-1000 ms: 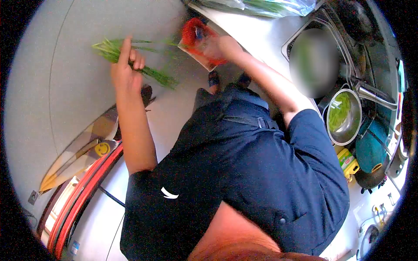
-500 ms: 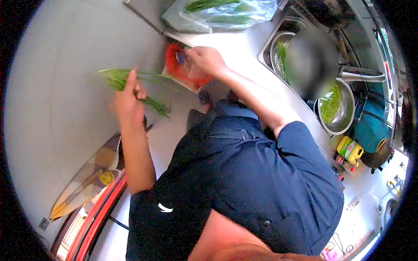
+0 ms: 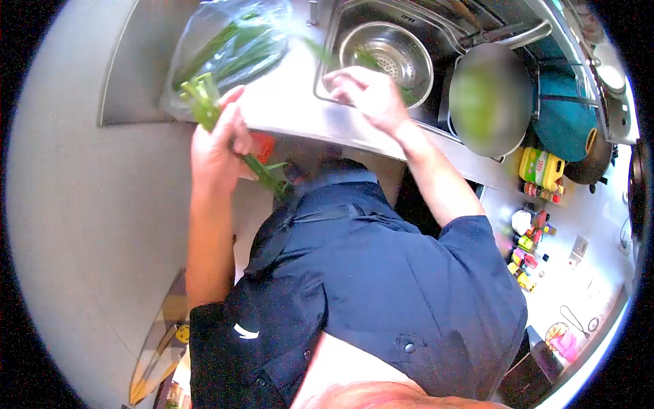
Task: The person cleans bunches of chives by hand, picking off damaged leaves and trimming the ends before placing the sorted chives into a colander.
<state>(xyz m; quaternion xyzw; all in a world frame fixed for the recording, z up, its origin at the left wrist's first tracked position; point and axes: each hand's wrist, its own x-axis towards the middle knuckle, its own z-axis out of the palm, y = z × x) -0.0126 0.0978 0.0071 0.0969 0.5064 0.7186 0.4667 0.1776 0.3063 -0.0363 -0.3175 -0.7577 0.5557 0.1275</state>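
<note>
1. Out to the right of the right hand (image 3: 373,99), and a touch beyond it, there's the steel tap (image 3: 538,34), catching the light!
2. Further right, a teal thing (image 3: 564,112), tough to make out, with a dark pan (image 3: 590,160) right beside it.
3. Right of that hand and closer to the body: a yellow bottle (image 3: 538,168), bold as anything.
4. Nearer in again, small bottles (image 3: 524,262), crowded together.
5. Well off to its right, a wall socket (image 3: 579,247).
6. Across we go: back bodyward from the left hand (image 3: 221,140), a yellow smiley (image 3: 182,333)!
</note>
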